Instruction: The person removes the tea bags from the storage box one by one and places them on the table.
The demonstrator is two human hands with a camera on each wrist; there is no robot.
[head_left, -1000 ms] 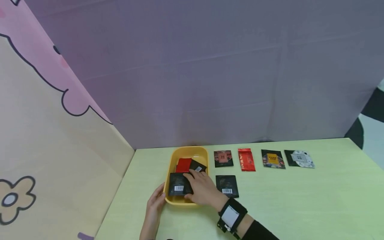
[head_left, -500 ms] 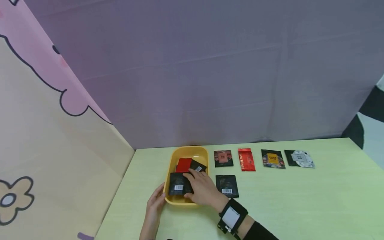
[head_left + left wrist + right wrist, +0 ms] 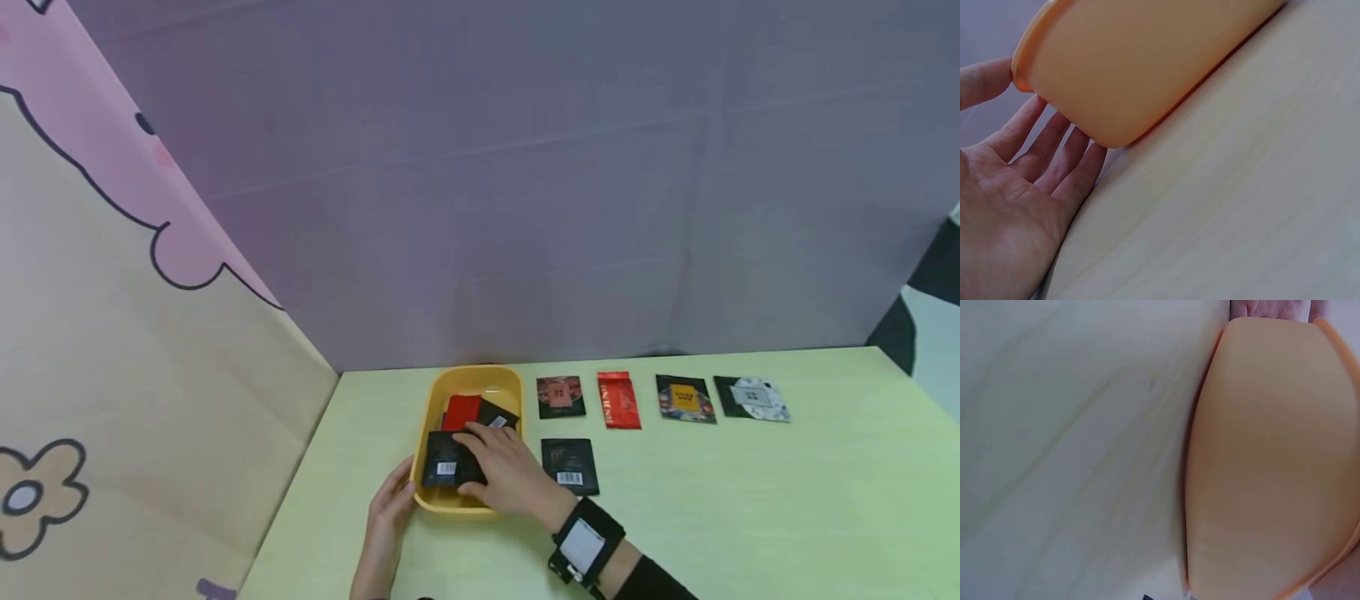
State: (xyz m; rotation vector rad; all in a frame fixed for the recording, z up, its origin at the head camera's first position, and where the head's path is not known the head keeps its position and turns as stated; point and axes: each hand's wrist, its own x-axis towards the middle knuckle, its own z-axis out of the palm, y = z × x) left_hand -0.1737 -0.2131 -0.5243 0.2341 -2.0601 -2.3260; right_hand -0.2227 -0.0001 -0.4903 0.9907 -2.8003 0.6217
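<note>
In the head view, my right hand (image 3: 510, 471) reaches into the yellow basket (image 3: 486, 372). It holds a flat black packet (image 3: 442, 454) with a white barcode, thumb at the near edge and fingertips at the far edge. Part of that packet is hidden under the hand. Beyond it lie a red packet (image 3: 462, 408) and another dark packet (image 3: 495, 415). My left hand (image 3: 390, 504) touches the basket's outside at the near left corner. The left wrist view shows its fingers (image 3: 1041, 147) fairly straight against the wall, the thumb at the rim.
Right of the basket lie a dark packet with a pink label (image 3: 560, 396), a red upright packet (image 3: 618, 400), a black packet with a yellow label (image 3: 686, 398), a black-and-white packet (image 3: 752, 398) and a barcoded black packet (image 3: 570, 467). A grey curtain (image 3: 525, 208) hangs behind the table (image 3: 750, 517).
The black packet under my right hand has shifted very slightly within the basket, the hand with it. The left hand, basket and other packets stay in place.
</note>
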